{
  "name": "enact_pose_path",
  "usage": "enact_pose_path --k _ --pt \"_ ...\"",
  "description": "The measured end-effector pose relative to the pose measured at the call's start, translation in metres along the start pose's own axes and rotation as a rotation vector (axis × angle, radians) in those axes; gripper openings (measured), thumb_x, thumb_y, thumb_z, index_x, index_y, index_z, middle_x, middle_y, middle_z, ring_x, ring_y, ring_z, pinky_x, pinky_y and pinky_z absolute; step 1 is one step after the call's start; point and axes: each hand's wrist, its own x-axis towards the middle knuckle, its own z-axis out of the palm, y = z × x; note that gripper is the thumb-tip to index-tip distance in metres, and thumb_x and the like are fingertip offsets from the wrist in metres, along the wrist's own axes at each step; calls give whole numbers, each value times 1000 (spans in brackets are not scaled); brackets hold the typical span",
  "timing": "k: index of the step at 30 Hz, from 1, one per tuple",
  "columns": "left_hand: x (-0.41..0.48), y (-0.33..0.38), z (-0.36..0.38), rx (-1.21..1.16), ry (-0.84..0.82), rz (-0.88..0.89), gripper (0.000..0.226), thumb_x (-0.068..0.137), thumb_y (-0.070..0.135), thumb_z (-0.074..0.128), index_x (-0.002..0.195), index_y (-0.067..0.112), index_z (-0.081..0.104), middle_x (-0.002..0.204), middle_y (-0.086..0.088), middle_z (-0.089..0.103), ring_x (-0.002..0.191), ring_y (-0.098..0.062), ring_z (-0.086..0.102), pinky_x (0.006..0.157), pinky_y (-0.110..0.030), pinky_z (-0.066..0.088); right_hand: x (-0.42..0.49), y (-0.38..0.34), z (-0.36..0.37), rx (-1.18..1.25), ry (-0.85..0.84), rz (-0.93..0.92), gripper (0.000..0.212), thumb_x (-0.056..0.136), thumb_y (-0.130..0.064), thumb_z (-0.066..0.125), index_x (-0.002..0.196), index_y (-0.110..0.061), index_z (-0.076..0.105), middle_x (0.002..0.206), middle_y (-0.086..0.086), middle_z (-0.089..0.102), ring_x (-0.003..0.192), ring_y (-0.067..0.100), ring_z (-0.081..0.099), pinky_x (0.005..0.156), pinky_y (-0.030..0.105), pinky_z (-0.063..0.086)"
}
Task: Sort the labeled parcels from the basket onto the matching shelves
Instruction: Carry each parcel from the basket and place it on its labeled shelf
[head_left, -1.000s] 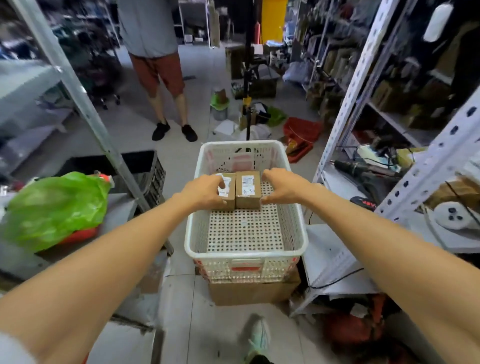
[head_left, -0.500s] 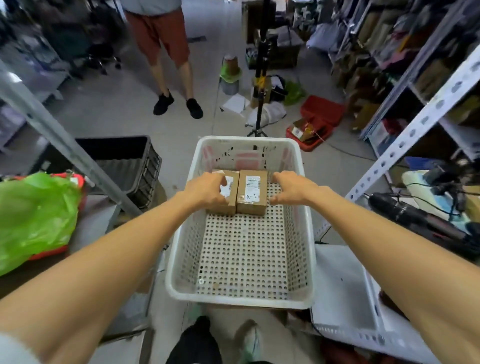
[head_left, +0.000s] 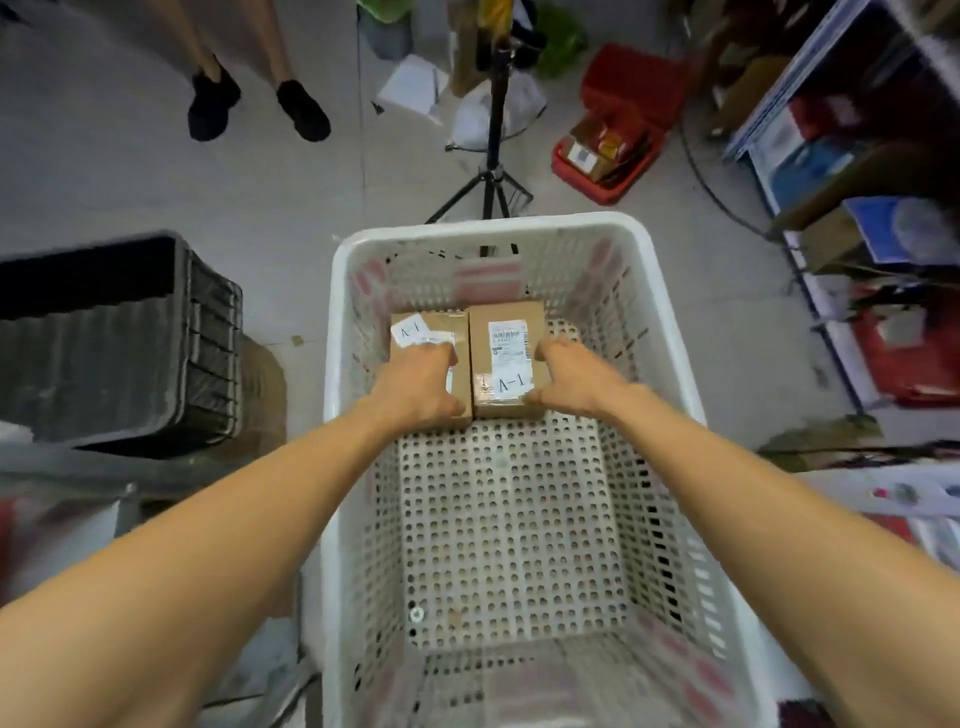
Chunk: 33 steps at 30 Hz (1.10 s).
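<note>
A white plastic basket (head_left: 493, 227) with many holes stands in the middle, below the person's two bare arms. Two brown cardboard parcels lie on its floor at the far end, side by side and touching each other, close to the far wall. The left parcel (head_left: 426, 323) has a white sticker at its far corner with "A-1" written on it. The right parcel (head_left: 506, 317) has a printed shipping label on top, and under it a white sticker that also says "A-1". The left hand (head_left: 421, 387) lies on the near half of the left parcel, its fingers bent over the top, and it grasps the parcel from above. The right hand (head_left: 574, 379) grasps the right parcel at its right edge, with the fingers at the far part of this edge and the thumb near the front corner. Both parcels sit on the basket floor. On the gray floor at the left of the basket is a black crate (head_left: 119, 338). Behind the basket stands a black tripod (head_left: 491, 171), and near it, to the right, a red bin (head_left: 618, 135) with small boxes. At the top left are the black shoes (head_left: 213, 109) of another person. Metal shelves (head_left: 831, 104) with goods fill the right side.
</note>
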Motion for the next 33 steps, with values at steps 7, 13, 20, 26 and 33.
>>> enact_pose_path --k 7,13,20,26,33 --pt "79 -31 59 31 -127 45 58 78 29 69 131 15 47 125 -6 55 111 -26 56 86 -41 51 88 24 69 72 27 227 64 85 -34 69 133 -7 38 133 16 44 119 33 47 99 45 44" --pt "112 -40 99 24 -157 71 61 80 33 69 133 16 44 129 -5 51 114 -26 53 87 -40 48 142 40 117 423 213 486 99 78 -36 78 146 -1 15 143 27 32 130 42 36 104 45 35" --pt "116 -39 123 -106 -182 13 60 79 30 71 132 16 45 125 -3 55 112 -23 55 89 -41 50 144 67 141 804 213 571 89 60 -25 90 133 -18 41 126 4 60 118 28 55 100 44 44" --pt "98 -19 154 -316 -268 -73 57 79 22 74 126 9 45 111 -9 60 101 -26 59 87 -39 52 69 70 189 834 110 672 115 54 -25 92 146 -28 22 134 5 55 126 29 47 104 50 40" --pt "72 -1 221 -775 -358 -273 117 71 1 80 150 16 -5 137 -7 48 127 -24 46 91 -22 44 41 83 221 1013 125 547 122 46 -11 93 147 -28 26 121 -11 60 115 13 55 102 35 44"
